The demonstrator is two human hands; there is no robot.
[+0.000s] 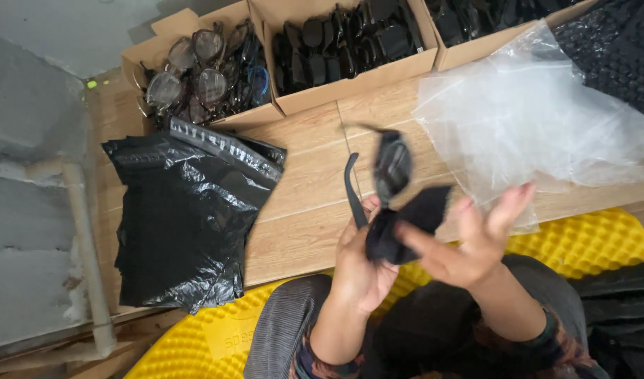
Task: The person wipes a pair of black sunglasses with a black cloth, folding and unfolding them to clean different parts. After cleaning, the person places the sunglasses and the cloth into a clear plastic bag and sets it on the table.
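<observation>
Black sunglasses (pixel 391 168) are raised over our lap, above the wooden floor (pixel 315 203). Our left hand (pixel 360 263) is closed on one arm; our right hand (pixel 476 242), fingers spread, presses a dark cloth (pixel 406 224) to them, its pinch seemingly loose. We judge them light, rigid, scratch-prone: hold by the frame, not the lenses

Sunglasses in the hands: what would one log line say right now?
left hand: holds black sunglasses | right hand: on black cloth | beside: clear bags
</observation>
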